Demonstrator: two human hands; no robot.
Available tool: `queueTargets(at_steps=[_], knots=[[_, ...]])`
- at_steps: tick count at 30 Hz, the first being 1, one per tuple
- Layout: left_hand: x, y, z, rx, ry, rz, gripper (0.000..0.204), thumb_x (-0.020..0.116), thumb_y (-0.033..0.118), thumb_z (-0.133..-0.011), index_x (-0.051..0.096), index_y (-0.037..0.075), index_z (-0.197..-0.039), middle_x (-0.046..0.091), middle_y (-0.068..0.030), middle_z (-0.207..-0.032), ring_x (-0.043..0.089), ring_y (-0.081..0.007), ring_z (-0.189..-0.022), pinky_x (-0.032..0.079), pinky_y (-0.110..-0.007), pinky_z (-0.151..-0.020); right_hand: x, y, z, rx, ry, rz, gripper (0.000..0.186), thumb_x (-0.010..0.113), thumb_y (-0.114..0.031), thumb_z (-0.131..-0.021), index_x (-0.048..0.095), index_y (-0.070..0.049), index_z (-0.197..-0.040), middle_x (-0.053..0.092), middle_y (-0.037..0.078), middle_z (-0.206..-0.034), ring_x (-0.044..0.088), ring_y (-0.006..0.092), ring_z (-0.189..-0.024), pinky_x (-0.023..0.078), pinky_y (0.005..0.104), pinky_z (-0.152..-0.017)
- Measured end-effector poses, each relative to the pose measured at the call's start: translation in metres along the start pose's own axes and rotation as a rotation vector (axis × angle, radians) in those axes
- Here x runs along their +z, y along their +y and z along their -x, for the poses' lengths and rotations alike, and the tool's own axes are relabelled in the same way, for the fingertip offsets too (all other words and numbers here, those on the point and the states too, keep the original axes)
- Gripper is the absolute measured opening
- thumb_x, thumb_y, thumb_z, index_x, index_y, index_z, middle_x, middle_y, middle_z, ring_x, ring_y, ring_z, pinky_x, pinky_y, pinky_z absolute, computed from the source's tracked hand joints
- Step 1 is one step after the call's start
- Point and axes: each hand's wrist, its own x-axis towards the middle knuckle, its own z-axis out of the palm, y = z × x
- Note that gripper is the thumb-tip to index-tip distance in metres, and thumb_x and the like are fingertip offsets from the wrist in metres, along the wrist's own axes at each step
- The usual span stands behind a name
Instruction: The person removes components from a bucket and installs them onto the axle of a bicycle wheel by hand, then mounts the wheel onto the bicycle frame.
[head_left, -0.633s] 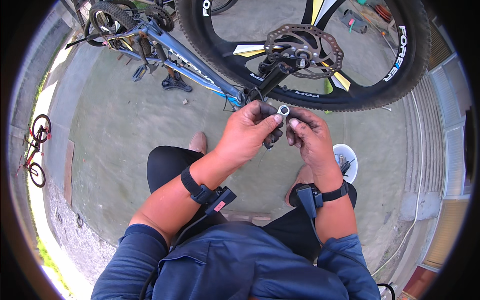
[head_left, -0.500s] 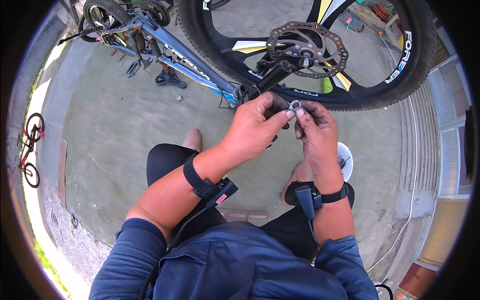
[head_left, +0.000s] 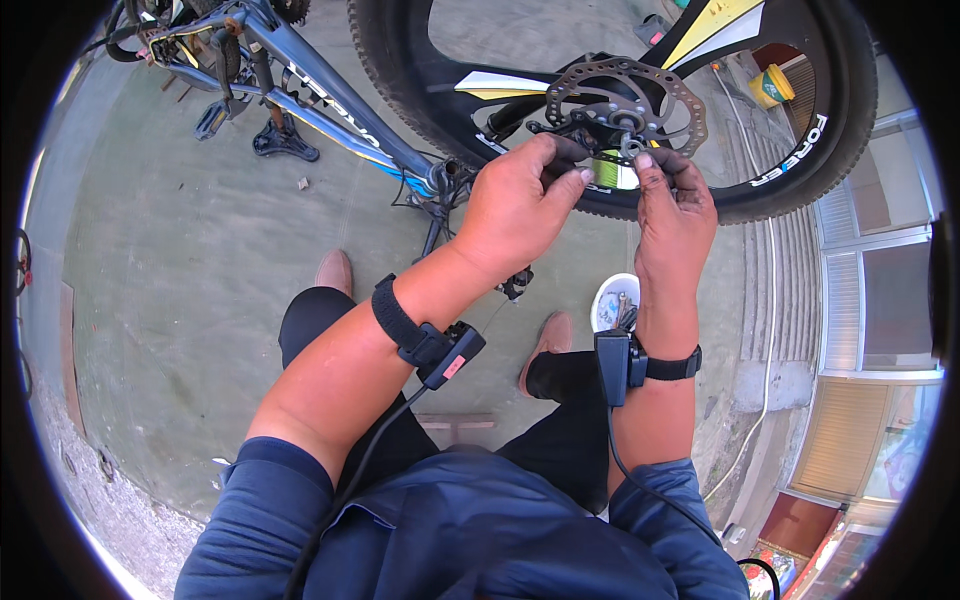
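Note:
A bicycle wheel with a black tyre and a perforated brake disc lies ahead of me. Between the thumb and index finger of my right hand, a small silvery nut sits against the axle end at the disc's centre. My left hand is curled over the black fork leg beside the axle, its thumb pointing toward the nut. That hand covers most of the fork leg, so its grip shows only in part.
The blue bicycle frame stretches away upside down to the upper left, its saddle on the ground. A white bucket with metal parts stands by my right forearm. Farther right are a yellow bucket and a pale hose.
Both hands have moved up from below the hub to the axle. The nut, earlier pinched between both hands, is now in the right fingers alone. The view has shifted.

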Motion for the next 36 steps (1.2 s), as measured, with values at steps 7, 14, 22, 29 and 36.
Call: queueTargets(at_steps=[7,14,22,29,36], knots=[[-0.015,-0.002,0.0,-0.035,0.025,-0.004,0.017,0.065,0.008,-0.089,0.06,-0.003,-0.101,0.063,-0.0026,-0.084,0.057,-0.0063,-0.074,0.049,-0.023,-0.065,0.013,0.01,-0.006,-0.044,0.081,-0.04,0.017,0.07,-0.007,-0.088,0.063,0.001,-0.101,0.061,0.001,-0.09,0.052,0.004,-0.08,0.041,0.0168,-0.068],[-0.019,-0.006,0.005,-0.025,0.037,-0.013,0.017,0.066,0.008,-0.089,0.06,-0.003,-0.101,0.062,-0.0026,-0.083,0.056,-0.0066,-0.072,0.048,-0.023,-0.064,0.015,0.019,-0.003,-0.032,0.106,-0.044,0.014,0.07,-0.007,-0.087,0.063,0.0,-0.097,0.062,0.0,-0.09,0.052,0.0044,-0.08,0.041,0.0188,-0.071],[-0.021,-0.007,0.007,-0.027,0.041,-0.059,0.016,0.066,0.008,-0.088,0.06,-0.002,-0.1,0.06,-0.001,-0.078,0.054,-0.0056,-0.069,0.046,-0.023,-0.06,0.017,0.025,-0.001,-0.043,0.133,-0.06,0.011,0.069,-0.008,-0.088,0.064,0.0,-0.094,0.061,0.0,-0.088,0.051,0.0046,-0.08,0.041,0.0188,-0.071],[-0.021,-0.011,0.008,-0.033,0.036,-0.04,0.016,0.065,0.007,-0.088,0.06,-0.002,-0.1,0.06,-0.0009,-0.079,0.053,-0.005,-0.069,0.045,-0.022,-0.06,0.019,0.031,0.0,-0.068,0.168,-0.055,0.018,0.07,-0.008,-0.087,0.06,-0.001,-0.099,0.059,-0.002,-0.085,0.049,0.0029,-0.074,0.038,0.0178,-0.066],[-0.024,-0.013,0.012,-0.037,0.037,-0.071,0.017,0.065,0.006,-0.088,0.06,-0.003,-0.102,0.063,-0.0039,-0.081,0.057,-0.0073,-0.071,0.048,-0.023,-0.062,0.023,0.044,0.004,-0.061,0.156,-0.044,0.024,0.071,-0.009,-0.087,0.059,0.001,-0.105,0.057,-0.002,-0.082,0.047,0.0026,-0.07,0.036,0.017,-0.062]])
